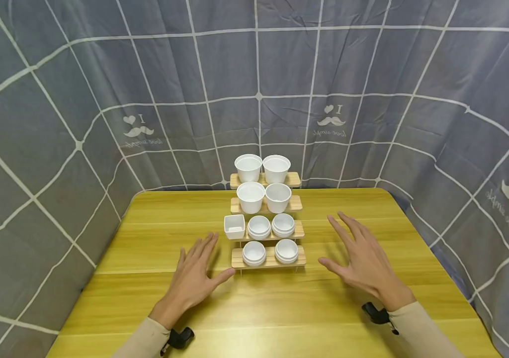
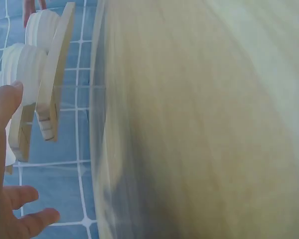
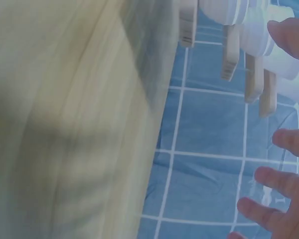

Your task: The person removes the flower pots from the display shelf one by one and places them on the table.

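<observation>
A stepped rack of pale wooden shelves point(image 1: 269, 265) stands on the table, with white pots on each tier. Two tall cups, one of them a white cup point(image 1: 248, 168), occupy the top shelf, and two more, including a wider cup point(image 1: 251, 198), the one below. The third tier carries a square white dish point(image 1: 234, 227) and two small round pots point(image 1: 283, 225); two more round pots point(image 1: 254, 253) sit on the lowest. My left hand point(image 1: 195, 276) hovers left of the lowest shelf, fingers spread, holding nothing. To the rack's right, my right hand point(image 1: 362, 258) is likewise spread and holds nothing.
The yellow wood-grain table point(image 1: 272, 318) extends around the rack. A grey curtain with white grid lines point(image 1: 227, 64) hangs behind it and along both sides. Dark wrist mounts, such as the left strap piece point(image 1: 180, 338), sit at both cuffs.
</observation>
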A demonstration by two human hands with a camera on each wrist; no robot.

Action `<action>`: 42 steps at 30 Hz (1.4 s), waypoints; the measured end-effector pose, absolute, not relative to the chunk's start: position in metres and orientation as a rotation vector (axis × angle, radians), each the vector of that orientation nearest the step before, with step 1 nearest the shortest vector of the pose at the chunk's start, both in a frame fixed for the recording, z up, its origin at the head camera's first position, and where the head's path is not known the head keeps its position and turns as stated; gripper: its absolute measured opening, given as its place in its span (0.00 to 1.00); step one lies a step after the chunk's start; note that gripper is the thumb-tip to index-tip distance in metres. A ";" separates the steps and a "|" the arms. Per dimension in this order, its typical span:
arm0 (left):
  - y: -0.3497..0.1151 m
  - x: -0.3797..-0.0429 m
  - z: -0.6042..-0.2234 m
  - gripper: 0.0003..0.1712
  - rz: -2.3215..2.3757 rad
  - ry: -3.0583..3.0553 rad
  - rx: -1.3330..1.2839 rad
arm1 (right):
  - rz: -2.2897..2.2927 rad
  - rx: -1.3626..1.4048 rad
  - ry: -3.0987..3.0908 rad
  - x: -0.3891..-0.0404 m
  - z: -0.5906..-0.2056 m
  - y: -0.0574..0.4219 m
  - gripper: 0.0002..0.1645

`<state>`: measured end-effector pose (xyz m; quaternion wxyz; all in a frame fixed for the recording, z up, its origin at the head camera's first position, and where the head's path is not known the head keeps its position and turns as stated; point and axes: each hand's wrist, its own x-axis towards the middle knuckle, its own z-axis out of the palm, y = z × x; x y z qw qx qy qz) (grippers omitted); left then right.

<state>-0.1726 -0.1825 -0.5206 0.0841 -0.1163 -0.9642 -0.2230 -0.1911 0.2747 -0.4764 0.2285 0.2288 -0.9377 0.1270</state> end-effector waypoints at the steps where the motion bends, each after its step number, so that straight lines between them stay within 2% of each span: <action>1: -0.182 -0.172 -0.520 0.63 -0.693 -2.873 -0.351 | 0.356 0.633 -2.583 -0.192 -0.475 0.273 0.69; 13: -0.170 -0.171 -0.526 0.55 -0.999 -2.832 -0.332 | 0.407 0.665 -2.600 -0.200 -0.457 0.257 0.64; 25: -0.159 -0.173 -0.530 0.39 -1.096 -2.761 -0.379 | 0.518 0.723 -2.574 -0.220 -0.425 0.240 0.59; 42: -0.154 -0.175 -0.533 0.35 -1.172 -2.659 -0.426 | 0.694 0.780 -2.539 -0.268 -0.379 0.219 0.51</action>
